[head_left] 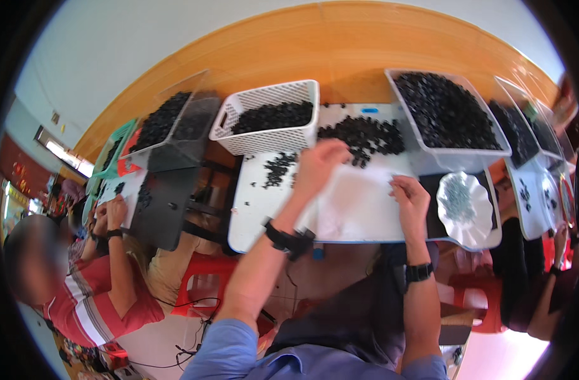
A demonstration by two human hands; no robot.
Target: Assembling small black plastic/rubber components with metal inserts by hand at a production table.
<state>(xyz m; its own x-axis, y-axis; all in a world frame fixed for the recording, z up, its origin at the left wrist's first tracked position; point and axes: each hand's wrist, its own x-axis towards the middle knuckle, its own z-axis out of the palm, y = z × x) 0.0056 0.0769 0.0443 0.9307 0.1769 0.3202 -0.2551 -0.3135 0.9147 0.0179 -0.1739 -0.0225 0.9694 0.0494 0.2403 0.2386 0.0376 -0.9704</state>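
Note:
My left hand is over the white work board, beside a loose pile of small black parts. Motion smears its fingers, so whether they hold anything is unclear. To the right, my right hand is raised above the board with thumb and fingertips pinched together. Whatever sits in that pinch is too small to make out. A smaller scatter of black parts lies left of my left hand. Right of my right hand stands a white scalloped dish holding many small pale, clear-looking pieces.
Behind the board stand a white perforated basket and a clear bin, both with black parts. Another clear bin is further left. A person in a red shirt works at the left; another person's arm shows at the right.

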